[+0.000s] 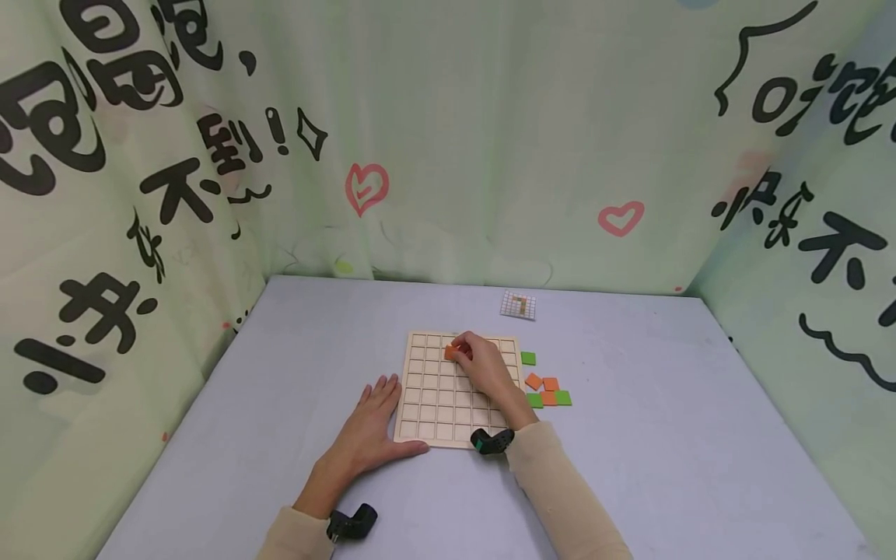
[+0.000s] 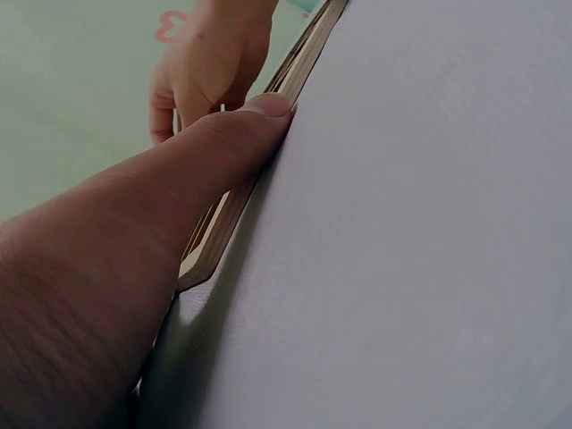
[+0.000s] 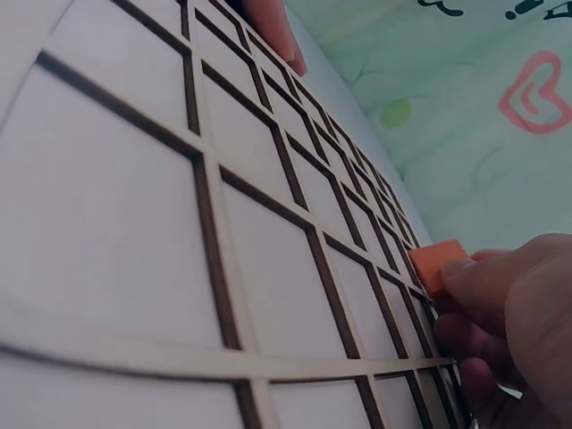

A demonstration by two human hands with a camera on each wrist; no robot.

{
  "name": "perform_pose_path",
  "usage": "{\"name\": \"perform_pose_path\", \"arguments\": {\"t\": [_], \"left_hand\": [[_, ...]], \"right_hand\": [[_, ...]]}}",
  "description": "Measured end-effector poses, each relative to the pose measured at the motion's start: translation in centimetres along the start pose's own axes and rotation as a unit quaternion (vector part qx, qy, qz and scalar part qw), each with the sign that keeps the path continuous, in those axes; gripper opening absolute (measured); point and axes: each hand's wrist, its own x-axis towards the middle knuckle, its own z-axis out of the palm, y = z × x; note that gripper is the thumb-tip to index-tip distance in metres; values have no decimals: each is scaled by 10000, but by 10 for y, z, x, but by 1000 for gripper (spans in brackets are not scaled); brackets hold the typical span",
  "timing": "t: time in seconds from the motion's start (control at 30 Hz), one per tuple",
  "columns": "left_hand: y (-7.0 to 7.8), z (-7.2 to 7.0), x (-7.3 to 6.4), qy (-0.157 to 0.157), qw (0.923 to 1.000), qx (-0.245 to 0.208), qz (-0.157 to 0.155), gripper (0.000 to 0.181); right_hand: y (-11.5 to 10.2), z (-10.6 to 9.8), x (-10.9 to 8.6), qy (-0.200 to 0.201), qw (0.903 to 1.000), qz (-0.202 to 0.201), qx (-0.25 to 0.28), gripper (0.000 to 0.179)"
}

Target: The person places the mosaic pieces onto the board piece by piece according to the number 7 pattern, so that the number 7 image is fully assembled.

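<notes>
A square wooden grid board (image 1: 437, 397) lies on the table, its cells framed by thin raised strips. My right hand (image 1: 486, 369) is over the board's upper part and pinches an orange square tile (image 3: 438, 265) between thumb and fingers. In the head view the tile overlaps cells near the far edge. My left hand (image 1: 371, 428) lies flat at the board's left side, fingers straight along the edge. Its thumb (image 2: 241, 130) rests against the near edge of the board. Right of the board lie orange tiles (image 1: 551, 383) and green tiles (image 1: 563, 398).
A small card with a printed grid pattern (image 1: 518, 305) lies behind the board toward the back of the white table (image 1: 630, 435). Curtains with dark writing and red hearts (image 1: 366, 189) stand around the table. Black wrist devices (image 1: 352, 521) are worn on both arms.
</notes>
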Motion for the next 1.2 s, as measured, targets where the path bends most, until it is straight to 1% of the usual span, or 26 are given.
{"name": "perform_pose_path", "arguments": {"t": [0.37, 0.83, 1.0, 1.2], "left_hand": [[0, 2, 0, 30, 10000, 16, -4, 116], [-2, 1, 1, 22, 10000, 2, 46, 116], [-1, 1, 1, 29, 10000, -18, 10, 116], [0, 0, 1, -3, 10000, 5, -28, 116]], "right_hand": [[1, 2, 2, -40, 9997, -137, -181, 17], [0, 7, 3, -52, 9986, -74, -529, 23], [1, 8, 3, -35, 9976, -143, -672, 22], [1, 8, 3, 34, 9974, -245, -678, 22]]}}
